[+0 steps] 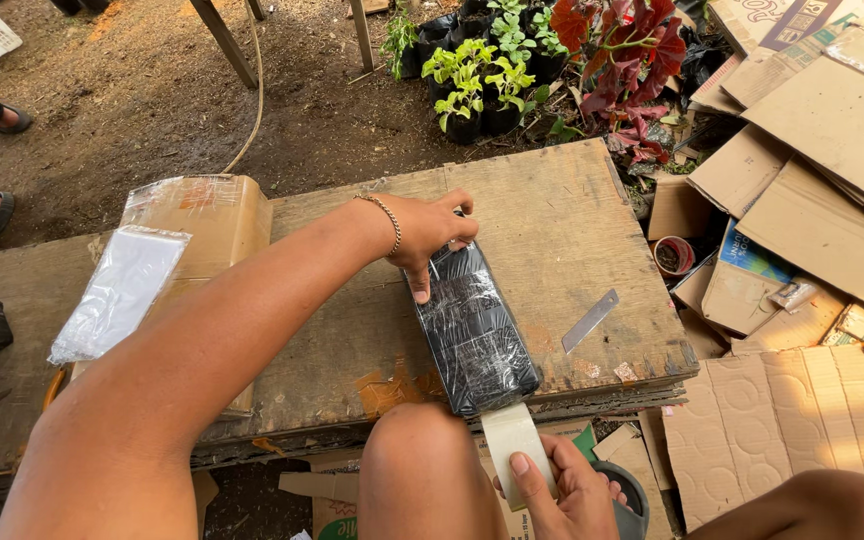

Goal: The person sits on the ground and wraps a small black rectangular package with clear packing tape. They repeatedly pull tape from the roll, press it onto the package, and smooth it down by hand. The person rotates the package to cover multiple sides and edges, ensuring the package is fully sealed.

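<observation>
A black wrapped package [474, 330] is laid lengthwise on the wooden table [552, 220], its far end pinned under the left hand [432, 235], whose fingers are pressed flat on it. A strip of tape [512, 440] running off its near end is pinched by the right hand [567, 490], just below the table's edge. A metal blade [590, 320] is left beside the package.

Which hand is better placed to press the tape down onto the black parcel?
Probably the left hand: it already rests on the black wrapped parcel. The right hand is busy holding the tape strip taut.
</observation>
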`<action>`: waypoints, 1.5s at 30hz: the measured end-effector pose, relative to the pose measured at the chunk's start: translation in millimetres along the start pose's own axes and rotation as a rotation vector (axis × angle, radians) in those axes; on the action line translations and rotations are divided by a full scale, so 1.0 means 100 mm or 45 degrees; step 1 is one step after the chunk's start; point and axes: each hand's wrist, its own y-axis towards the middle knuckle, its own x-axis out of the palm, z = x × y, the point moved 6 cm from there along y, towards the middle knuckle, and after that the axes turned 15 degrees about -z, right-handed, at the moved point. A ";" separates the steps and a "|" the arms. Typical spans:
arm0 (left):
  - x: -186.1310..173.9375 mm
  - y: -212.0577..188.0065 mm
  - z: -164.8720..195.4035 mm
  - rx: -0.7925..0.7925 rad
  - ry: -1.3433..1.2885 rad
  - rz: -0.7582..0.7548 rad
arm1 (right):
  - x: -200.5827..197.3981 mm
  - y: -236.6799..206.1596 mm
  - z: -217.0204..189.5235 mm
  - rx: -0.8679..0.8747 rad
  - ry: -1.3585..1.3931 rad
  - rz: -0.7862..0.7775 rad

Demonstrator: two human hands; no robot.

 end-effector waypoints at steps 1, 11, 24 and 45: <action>0.00 0.00 0.00 -0.001 0.003 0.000 | 0.01 0.00 0.00 -0.008 0.038 -0.013; 0.00 0.01 0.01 -0.010 0.000 -0.012 | 0.01 0.00 0.06 0.046 -0.052 -0.027; 0.00 0.00 0.02 -0.031 -0.022 -0.021 | -0.02 0.06 0.22 0.005 -0.072 -0.099; 0.00 0.02 -0.03 0.058 -0.022 0.023 | -0.09 0.29 0.65 -0.047 0.084 -0.026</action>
